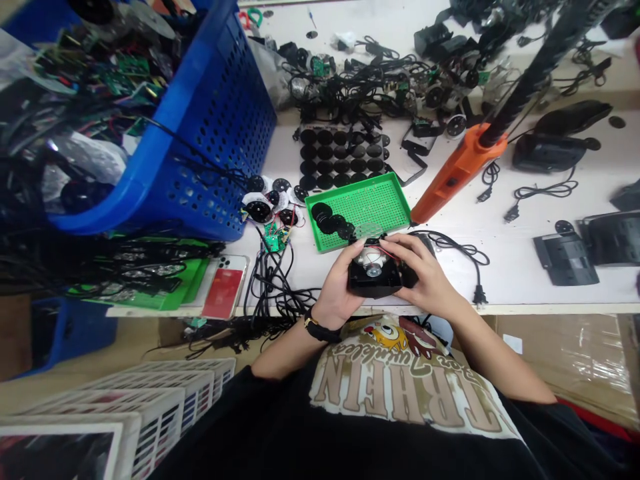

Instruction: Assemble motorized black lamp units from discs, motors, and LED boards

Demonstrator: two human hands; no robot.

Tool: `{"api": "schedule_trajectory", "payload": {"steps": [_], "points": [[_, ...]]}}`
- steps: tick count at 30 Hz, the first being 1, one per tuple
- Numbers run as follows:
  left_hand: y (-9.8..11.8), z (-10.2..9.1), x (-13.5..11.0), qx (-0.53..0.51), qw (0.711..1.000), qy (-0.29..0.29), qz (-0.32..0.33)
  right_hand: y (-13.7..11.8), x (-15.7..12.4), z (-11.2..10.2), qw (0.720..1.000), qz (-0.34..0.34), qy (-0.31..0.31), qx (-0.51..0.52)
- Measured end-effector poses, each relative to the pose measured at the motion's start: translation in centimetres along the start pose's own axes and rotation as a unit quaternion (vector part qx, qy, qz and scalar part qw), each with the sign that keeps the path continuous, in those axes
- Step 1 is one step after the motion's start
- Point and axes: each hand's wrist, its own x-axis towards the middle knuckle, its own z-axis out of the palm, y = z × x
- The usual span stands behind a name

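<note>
White work surface (505, 287) crowded w/ electronics parts & black cables. At its front edge, a black plastic casing (367, 287) sits btwn both hands, open side up, w/ a silver metal centre (373, 268) & thin red wires (384, 253) showing. Can't tell if it's resting on the surface or held just above it.

Left hand (340, 287) grips the casing's left side, black watch (320, 327) on that wrist. Right hand (420, 267) curls over the right side, fingers on top. Both hands are closed narrow around the casing.

Just past the hands: green perforated tray (385, 207) holding a few black discs (327, 220), its near corner almost at the casing. Orange electric screwdriver (460, 177) lies right of the tray, tip by the tray's corner, black cord (545, 67) running up & away. Black power cable w/ plug (463, 248) trails right of the right hand.

Left of the hands: small green circuit board (275, 237) w/ wires, a phone in a red case (223, 287), and a big blue plastic basket (215, 127) full of boards & cables. Rows of black discs (340, 153) lie behind the tray. More black casings (565, 257) sit far right. White crates (150, 407) stack on the floor, lower left.
</note>
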Motion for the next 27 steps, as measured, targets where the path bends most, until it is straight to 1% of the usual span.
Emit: {"api": "schedule_trajectory", "payload": {"steps": [8,14,16,20,27], "points": [[-0.3,0.2,0.1,-0.022,1.000,0.007,-0.006,-0.1,0.1,0.4,1.000,-0.005,0.009,-0.024],[-0.4,-0.1,0.4,-0.027,0.999,0.023,-0.014,-0.2,0.0,0.8,1.000,0.019,0.011,-0.009],[-0.4,-0.2,0.4,-0.027,0.999,0.018,-0.019,-0.2,-0.1,0.9,1.000,0.024,0.008,-0.005],[-0.3,-0.5,0.5,-0.024,0.999,0.001,-0.032,-0.2,-0.3,1.3,0.999,0.028,0.016,-0.003],[-0.5,-0.4,0.6,-0.027,0.999,0.014,-0.042,0.1,-0.6,1.8,0.999,0.025,0.034,0.019]]}}
